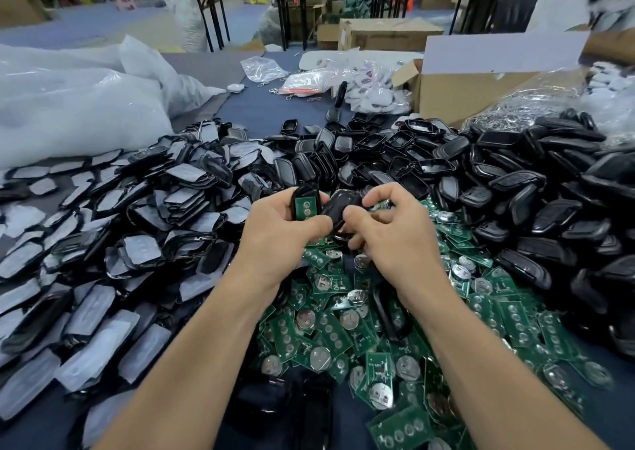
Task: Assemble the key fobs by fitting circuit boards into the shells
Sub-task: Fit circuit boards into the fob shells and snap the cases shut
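Observation:
My left hand [275, 229] grips a black shell half [305, 202] that has a green circuit board seated in it, board side facing me. Right beside it, my right hand [388, 226] holds a second black shell piece [338, 205], its thumb pressed on the piece's lower edge. The two pieces touch above the table's middle. Below my hands lies a heap of green circuit boards [343, 329] with round coin-cell holders.
Film-covered black shell fronts [120, 243] are piled at the left. Bare black shell backs [498, 181] are heaped at the right and behind. White plastic bags [68, 99] lie far left, an open cardboard box [474, 85] stands far right, and bagged white parts [371, 85] lie behind.

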The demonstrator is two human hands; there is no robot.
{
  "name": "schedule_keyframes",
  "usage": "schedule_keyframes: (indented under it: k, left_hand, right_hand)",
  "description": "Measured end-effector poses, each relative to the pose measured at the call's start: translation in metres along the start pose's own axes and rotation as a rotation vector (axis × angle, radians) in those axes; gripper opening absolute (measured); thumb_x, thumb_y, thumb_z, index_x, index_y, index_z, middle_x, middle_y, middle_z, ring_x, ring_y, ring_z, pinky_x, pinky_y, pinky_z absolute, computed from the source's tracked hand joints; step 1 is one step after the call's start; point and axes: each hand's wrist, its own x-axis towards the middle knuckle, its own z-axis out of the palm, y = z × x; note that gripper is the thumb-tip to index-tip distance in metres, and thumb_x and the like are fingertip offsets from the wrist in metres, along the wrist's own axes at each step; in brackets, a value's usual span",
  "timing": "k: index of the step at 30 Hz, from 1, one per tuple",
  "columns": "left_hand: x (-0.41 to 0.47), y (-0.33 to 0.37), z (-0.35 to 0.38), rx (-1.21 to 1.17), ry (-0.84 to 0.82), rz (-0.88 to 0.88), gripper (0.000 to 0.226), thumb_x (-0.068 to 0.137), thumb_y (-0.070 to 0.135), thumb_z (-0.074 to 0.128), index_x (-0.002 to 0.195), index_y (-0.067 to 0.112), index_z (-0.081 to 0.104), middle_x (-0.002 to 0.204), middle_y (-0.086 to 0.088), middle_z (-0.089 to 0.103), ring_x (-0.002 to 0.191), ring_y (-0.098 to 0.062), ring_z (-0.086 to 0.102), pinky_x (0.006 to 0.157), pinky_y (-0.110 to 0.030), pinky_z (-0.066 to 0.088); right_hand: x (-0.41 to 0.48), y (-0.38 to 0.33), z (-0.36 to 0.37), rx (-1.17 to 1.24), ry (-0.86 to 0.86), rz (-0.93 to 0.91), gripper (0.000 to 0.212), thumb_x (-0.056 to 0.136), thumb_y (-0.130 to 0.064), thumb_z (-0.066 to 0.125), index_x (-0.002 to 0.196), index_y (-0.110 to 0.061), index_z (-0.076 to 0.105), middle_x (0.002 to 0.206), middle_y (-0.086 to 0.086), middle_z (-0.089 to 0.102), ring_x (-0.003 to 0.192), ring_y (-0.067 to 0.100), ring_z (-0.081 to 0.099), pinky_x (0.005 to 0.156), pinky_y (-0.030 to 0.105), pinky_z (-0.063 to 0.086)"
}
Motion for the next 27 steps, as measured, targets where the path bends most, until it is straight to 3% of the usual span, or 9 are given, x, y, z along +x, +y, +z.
schedule_keyframes:
  k: [2, 6, 8, 12, 15, 17, 19, 23, 27]
  left_hand:
    - [-0.001, -0.001, 0.004, 0.117, 0.095, 0.085, 0.031, 0.082, 0.004, 0.081, 0.088, 0.034, 0.076, 0.076, -0.002, 0.074, 0.066, -0.009, 0.062, 0.064, -0.021, 0.053]
    - [-0.005, -0.001, 0.007, 0.374, 0.144, 0.271, 0.031, 0.083, 0.017, 0.081, 0.094, 0.043, 0.071, 0.082, 0.021, 0.073, 0.074, -0.002, 0.067, 0.063, -0.014, 0.051]
    - [-0.006, -0.001, 0.007, 0.438, 0.125, 0.307, 0.032, 0.085, 0.015, 0.079, 0.097, 0.044, 0.071, 0.087, 0.027, 0.071, 0.082, 0.002, 0.068, 0.069, -0.011, 0.05]
    - [-0.005, -0.002, 0.011, 0.392, 0.047, 0.316, 0.032, 0.093, 0.007, 0.074, 0.108, 0.036, 0.076, 0.096, 0.024, 0.073, 0.095, -0.001, 0.068, 0.087, -0.024, 0.054]
    - [-0.004, -0.002, 0.012, 0.371, 0.008, 0.321, 0.028, 0.097, 0.008, 0.071, 0.116, 0.027, 0.076, 0.103, 0.026, 0.07, 0.102, 0.001, 0.066, 0.094, -0.025, 0.053]
    - [-0.003, -0.003, 0.012, 0.357, -0.017, 0.309, 0.027, 0.099, 0.009, 0.069, 0.116, 0.027, 0.076, 0.104, 0.026, 0.07, 0.103, 0.002, 0.065, 0.094, -0.025, 0.053]
    - [-0.004, -0.002, 0.013, 0.343, -0.034, 0.303, 0.026, 0.1, 0.011, 0.068, 0.113, 0.032, 0.076, 0.104, 0.025, 0.07, 0.103, 0.002, 0.065, 0.094, -0.024, 0.052]
    - [-0.004, 0.002, 0.01, 0.297, -0.055, 0.318, 0.034, 0.099, 0.014, 0.067, 0.1, 0.047, 0.073, 0.105, 0.022, 0.073, 0.105, 0.0, 0.066, 0.093, -0.018, 0.049]
    - [-0.006, 0.005, 0.008, 0.076, -0.02, 0.253, 0.03, 0.099, 0.014, 0.06, 0.097, 0.038, 0.079, 0.099, 0.012, 0.079, 0.098, -0.005, 0.073, 0.083, -0.016, 0.053]
  right_hand:
    - [-0.003, -0.003, 0.002, -0.02, 0.062, -0.034, 0.015, 0.089, -0.026, 0.073, 0.086, -0.025, 0.059, 0.068, -0.006, 0.076, 0.049, 0.004, 0.067, 0.04, 0.02, 0.045]
    - [-0.009, -0.007, 0.015, 0.111, 0.002, 0.044, 0.014, 0.089, -0.032, 0.074, 0.08, -0.027, 0.065, 0.075, -0.002, 0.077, 0.07, 0.024, 0.076, 0.065, 0.048, 0.064]
    - [-0.011, -0.008, 0.018, 0.247, 0.001, 0.13, 0.017, 0.089, -0.029, 0.077, 0.078, -0.024, 0.065, 0.076, 0.004, 0.077, 0.07, 0.026, 0.074, 0.062, 0.044, 0.06]
    - [-0.011, -0.013, 0.017, 0.511, 0.022, 0.294, 0.018, 0.09, -0.009, 0.077, 0.085, -0.014, 0.061, 0.092, 0.023, 0.077, 0.079, 0.03, 0.076, 0.063, 0.032, 0.062]
    - [-0.011, -0.014, 0.019, 0.589, 0.048, 0.33, 0.018, 0.093, -0.005, 0.072, 0.097, -0.015, 0.058, 0.093, 0.016, 0.071, 0.081, 0.028, 0.067, 0.069, 0.039, 0.053]
    - [-0.01, -0.014, 0.02, 0.615, 0.059, 0.33, 0.022, 0.095, -0.002, 0.069, 0.11, -0.014, 0.059, 0.093, 0.01, 0.071, 0.083, 0.023, 0.067, 0.076, 0.042, 0.056]
    - [-0.009, -0.014, 0.02, 0.646, 0.018, 0.324, 0.026, 0.097, 0.002, 0.064, 0.118, -0.013, 0.061, 0.093, 0.005, 0.073, 0.083, 0.018, 0.07, 0.075, 0.036, 0.06]
    - [-0.005, -0.016, 0.013, 0.752, -0.149, 0.366, 0.029, 0.101, 0.006, 0.053, 0.122, -0.009, 0.066, 0.104, 0.01, 0.071, 0.095, 0.021, 0.07, 0.078, 0.036, 0.064]
    - [0.0, -0.016, 0.0, 0.899, -0.291, 0.446, 0.032, 0.102, 0.003, 0.05, 0.129, -0.003, 0.067, 0.123, 0.017, 0.074, 0.105, 0.026, 0.073, 0.085, 0.042, 0.064]
